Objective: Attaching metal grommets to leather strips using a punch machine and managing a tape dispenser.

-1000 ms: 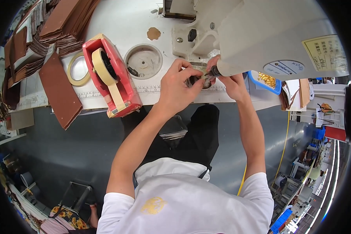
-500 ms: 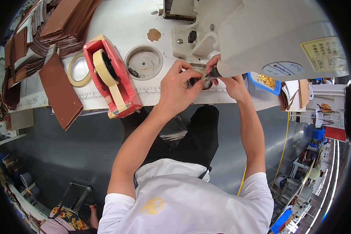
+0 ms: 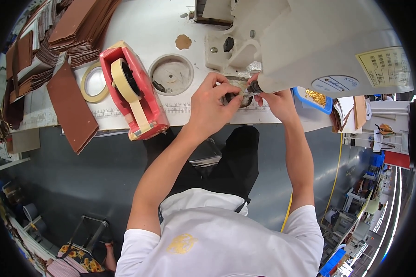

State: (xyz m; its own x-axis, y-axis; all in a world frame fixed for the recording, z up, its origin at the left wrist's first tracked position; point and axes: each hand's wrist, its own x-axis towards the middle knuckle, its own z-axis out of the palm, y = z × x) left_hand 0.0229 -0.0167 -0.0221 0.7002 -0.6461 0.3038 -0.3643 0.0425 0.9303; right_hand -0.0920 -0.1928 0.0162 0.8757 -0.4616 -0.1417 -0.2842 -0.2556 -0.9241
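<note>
Both hands work at the base of a white machine (image 3: 328, 51), just under its dark metal tip (image 3: 254, 86). My left hand (image 3: 215, 102) is closed, with thumb and fingers pinched together beside the round metal part (image 3: 245, 100) below the tip. What it pinches is too small and too covered to make out. From the other side my right hand (image 3: 278, 102) reaches in with curled fingers, partly hidden by the machine head. Anything between those fingers is hidden too.
Left of my hands stands a red tape dispenser (image 3: 158, 121) with masking tape. A tape roll (image 3: 84, 90) and brown panels (image 3: 71, 108) lie farther left. A blue tray (image 3: 327, 108) of small gold pieces sits at right. A round recess (image 3: 182, 76) is set in the white table (image 3: 143, 27).
My right fingers have drawn back a little from the machine's tip, and less of the index finger shows. My left hand stays almost in place.
</note>
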